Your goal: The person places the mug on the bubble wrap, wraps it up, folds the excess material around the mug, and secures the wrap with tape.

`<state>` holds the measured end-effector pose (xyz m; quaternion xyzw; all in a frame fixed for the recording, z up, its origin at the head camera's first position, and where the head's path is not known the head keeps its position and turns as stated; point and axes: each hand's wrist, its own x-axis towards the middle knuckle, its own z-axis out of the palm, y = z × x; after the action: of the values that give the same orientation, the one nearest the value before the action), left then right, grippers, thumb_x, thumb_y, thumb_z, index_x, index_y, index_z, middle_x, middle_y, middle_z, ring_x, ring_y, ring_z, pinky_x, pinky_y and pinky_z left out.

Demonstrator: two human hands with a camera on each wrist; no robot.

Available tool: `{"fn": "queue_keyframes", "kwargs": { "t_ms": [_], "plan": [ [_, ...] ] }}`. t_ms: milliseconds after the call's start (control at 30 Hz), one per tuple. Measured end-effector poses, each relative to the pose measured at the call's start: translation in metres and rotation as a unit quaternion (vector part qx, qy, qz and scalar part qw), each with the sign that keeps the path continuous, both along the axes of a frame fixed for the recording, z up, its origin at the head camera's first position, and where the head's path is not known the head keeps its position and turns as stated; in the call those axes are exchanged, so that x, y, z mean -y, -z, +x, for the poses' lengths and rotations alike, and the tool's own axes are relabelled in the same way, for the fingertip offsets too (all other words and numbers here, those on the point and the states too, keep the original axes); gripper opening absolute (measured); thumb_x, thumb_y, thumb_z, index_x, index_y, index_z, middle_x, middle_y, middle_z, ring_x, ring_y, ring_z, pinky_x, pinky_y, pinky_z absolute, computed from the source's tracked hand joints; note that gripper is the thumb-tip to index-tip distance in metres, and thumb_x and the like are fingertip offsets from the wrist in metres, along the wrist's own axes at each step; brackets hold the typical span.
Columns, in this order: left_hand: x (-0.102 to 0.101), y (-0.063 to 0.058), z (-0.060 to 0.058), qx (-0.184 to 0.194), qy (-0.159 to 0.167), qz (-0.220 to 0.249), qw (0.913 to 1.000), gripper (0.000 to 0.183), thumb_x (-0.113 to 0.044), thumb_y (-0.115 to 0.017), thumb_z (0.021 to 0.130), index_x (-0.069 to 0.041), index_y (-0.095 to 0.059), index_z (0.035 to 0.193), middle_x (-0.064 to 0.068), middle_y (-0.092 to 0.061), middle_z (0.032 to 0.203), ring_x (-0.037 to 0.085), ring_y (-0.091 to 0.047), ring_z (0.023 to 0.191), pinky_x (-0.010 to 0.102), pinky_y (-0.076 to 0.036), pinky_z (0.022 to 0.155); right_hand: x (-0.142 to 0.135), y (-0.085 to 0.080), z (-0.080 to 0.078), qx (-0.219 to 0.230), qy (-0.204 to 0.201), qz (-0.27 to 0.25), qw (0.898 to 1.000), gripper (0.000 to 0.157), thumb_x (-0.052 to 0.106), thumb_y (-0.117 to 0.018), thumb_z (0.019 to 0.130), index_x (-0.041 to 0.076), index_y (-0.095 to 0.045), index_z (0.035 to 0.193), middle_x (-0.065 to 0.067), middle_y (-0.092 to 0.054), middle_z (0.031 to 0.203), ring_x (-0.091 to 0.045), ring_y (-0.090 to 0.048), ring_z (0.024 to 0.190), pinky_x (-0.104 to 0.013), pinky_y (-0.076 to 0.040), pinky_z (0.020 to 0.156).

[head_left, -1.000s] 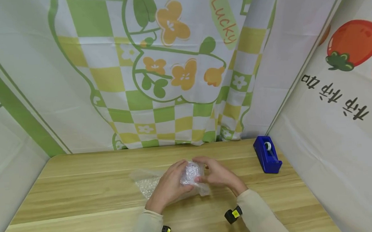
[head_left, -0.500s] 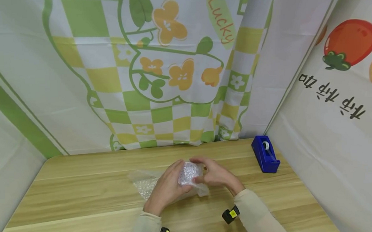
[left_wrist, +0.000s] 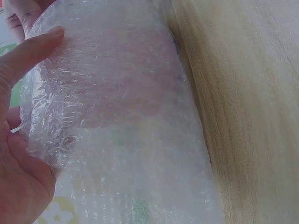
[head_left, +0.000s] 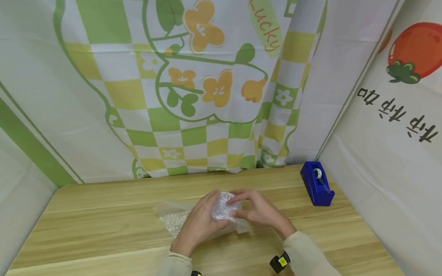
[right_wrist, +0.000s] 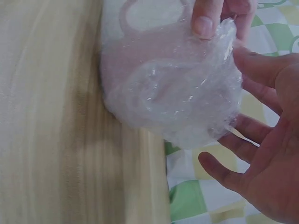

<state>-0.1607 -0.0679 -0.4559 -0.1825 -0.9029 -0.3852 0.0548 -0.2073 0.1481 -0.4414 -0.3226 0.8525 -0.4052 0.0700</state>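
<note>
A pinkish mug-like thing with a handle loop shows through layers of bubble wrap (right_wrist: 187,98), which encloses it. In the head view the wrapped end (head_left: 221,208) faces up between both hands. My left hand (head_left: 199,223) grips the bundle from the left, thumb on the near side and fingers over the far side. From the right, my right hand (head_left: 259,210) touches the crumpled end with spread, fairly straight fingers. Its lowest finger (right_wrist: 219,170) stands apart from the wrap in the right wrist view. A loose tail of wrap (head_left: 173,222) extends left under the left hand.
A blue tape dispenser (head_left: 317,187) with a roll in it stands at the back right of the wooden table (head_left: 99,229). Behind the table hangs a checked curtain (head_left: 206,142), and printed fabric walls close in both sides.
My right hand's index finger has come from the far edge onto the top of the wrapped end, and the right wrist has shifted slightly. The left hand keeps its grip.
</note>
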Motion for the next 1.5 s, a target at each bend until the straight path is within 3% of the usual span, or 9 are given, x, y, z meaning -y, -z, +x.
{"fn": "queue_keyframes", "kwargs": {
  "t_ms": [267,567,800,900,1000,1133,1367,1500],
  "plan": [
    [-0.001,0.0,0.0,0.003,0.002,0.001,1.0,0.086,-0.026,-0.087,0.081,0.006,-0.044,0.147,0.024,-0.044,0.152,0.041,-0.043,0.139,0.055,-0.036,0.113,-0.001,0.008,0.001,0.007,0.009,-0.034,0.999,0.025,0.014,-0.079,0.089,0.008,-0.078,0.113,-0.02,-0.061,0.136,-0.041,-0.056,0.127,-0.057,-0.047,0.103],
    [0.001,0.0,0.002,-0.001,-0.003,-0.006,1.0,0.087,-0.027,-0.087,0.08,0.005,-0.043,0.149,0.023,-0.044,0.152,0.041,-0.043,0.139,0.056,-0.036,0.112,0.004,0.002,0.001,-0.009,0.004,0.002,1.0,0.03,0.012,-0.08,0.087,0.009,-0.077,0.116,-0.021,-0.061,0.135,-0.04,-0.056,0.126,-0.058,-0.044,0.105],
    [0.011,0.002,0.005,-0.003,-0.023,-0.031,0.9993,0.097,-0.042,-0.088,0.075,0.001,-0.043,0.15,0.021,-0.045,0.152,0.04,-0.044,0.139,0.057,-0.033,0.114,0.004,0.002,0.004,-0.005,0.017,0.004,1.0,0.029,0.012,-0.08,0.087,0.01,-0.077,0.116,-0.021,-0.061,0.135,-0.041,-0.055,0.127,-0.06,-0.042,0.107],
    [0.018,0.001,0.007,0.005,-0.035,-0.041,0.9985,0.099,-0.044,-0.089,0.072,0.002,-0.045,0.148,0.021,-0.05,0.148,0.039,-0.048,0.135,0.057,-0.037,0.112,0.004,0.003,0.004,-0.007,0.02,0.004,1.0,0.029,0.013,-0.08,0.087,0.01,-0.077,0.116,-0.021,-0.062,0.135,-0.041,-0.055,0.127,-0.06,-0.042,0.106],
    [0.026,0.001,0.009,0.018,-0.052,-0.043,0.9976,0.096,-0.045,-0.092,0.068,0.001,-0.05,0.141,0.019,-0.061,0.13,0.037,-0.059,0.12,0.054,-0.046,0.102,0.004,0.004,0.005,-0.009,0.024,0.004,1.0,0.029,0.013,-0.081,0.087,0.01,-0.077,0.116,-0.021,-0.062,0.134,-0.041,-0.055,0.127,-0.06,-0.042,0.106],
    [0.037,0.003,0.011,0.043,-0.067,-0.041,0.996,0.088,-0.047,-0.094,0.064,-0.003,-0.054,0.128,0.012,-0.065,0.114,0.031,-0.064,0.104,0.049,-0.054,0.089,0.004,0.003,0.007,-0.01,0.03,0.002,0.999,0.028,0.013,-0.081,0.087,0.009,-0.077,0.115,-0.021,-0.062,0.134,-0.042,-0.055,0.127,-0.06,-0.041,0.107],
    [0.052,0.008,0.015,0.077,-0.067,-0.031,0.9943,0.082,-0.045,-0.097,0.059,-0.006,-0.055,0.117,0.01,-0.062,0.114,0.031,-0.062,0.108,0.05,-0.052,0.093,0.006,0.001,0.01,-0.015,0.04,-0.002,0.999,0.028,0.01,-0.081,0.086,0.007,-0.078,0.114,-0.022,-0.063,0.133,-0.041,-0.056,0.127,-0.058,-0.041,0.107],
    [0.057,0.014,0.015,0.103,-0.064,0.01,0.9926,0.077,-0.041,-0.097,0.061,-0.004,-0.057,0.116,0.013,-0.061,0.123,0.034,-0.058,0.116,0.052,-0.048,0.101,0.007,0.001,0.011,-0.019,0.039,-0.002,0.999,0.028,0.01,-0.081,0.086,0.007,-0.077,0.114,-0.022,-0.063,0.132,-0.041,-0.056,0.127,-0.058,-0.041,0.108]
  ]
}}
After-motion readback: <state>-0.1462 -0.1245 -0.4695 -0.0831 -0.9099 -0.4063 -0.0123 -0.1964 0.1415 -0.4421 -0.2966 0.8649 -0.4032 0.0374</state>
